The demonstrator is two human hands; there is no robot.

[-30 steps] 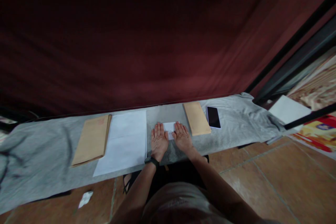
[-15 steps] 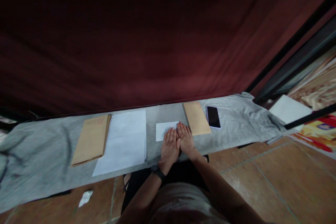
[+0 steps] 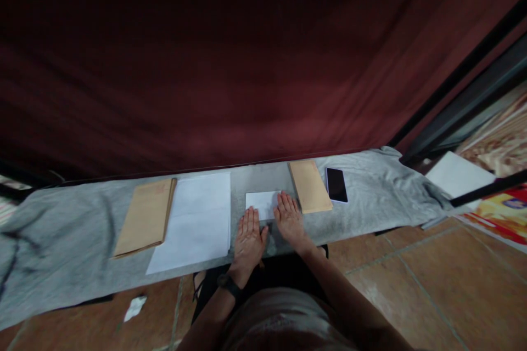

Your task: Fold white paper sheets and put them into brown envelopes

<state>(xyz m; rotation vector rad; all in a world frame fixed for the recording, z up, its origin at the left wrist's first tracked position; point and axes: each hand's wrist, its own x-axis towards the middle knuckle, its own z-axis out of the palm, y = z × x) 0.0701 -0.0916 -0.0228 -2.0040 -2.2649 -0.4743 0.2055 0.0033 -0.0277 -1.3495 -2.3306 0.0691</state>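
Observation:
A small folded white paper [image 3: 260,201] lies on the grey cloth [image 3: 74,236] covering the table. My left hand [image 3: 248,241] rests flat, fingers out, just below the paper's left part. My right hand [image 3: 289,218] lies flat with fingers stretched, its fingertips at the paper's right edge. A black band is on my left wrist. To the right of my right hand sits a narrow brown envelope [image 3: 310,186].
A stack of white sheets [image 3: 193,220] and a larger brown envelope [image 3: 145,217] lie at the left. A black phone [image 3: 336,184] sits right of the narrow envelope. A crumpled paper scrap [image 3: 134,307] lies on the tiled floor. A dark red curtain hangs behind.
My left hand slid right across the folded paper, then came back left and nearer to me, off the paper. My right hand stayed near the paper's right edge.

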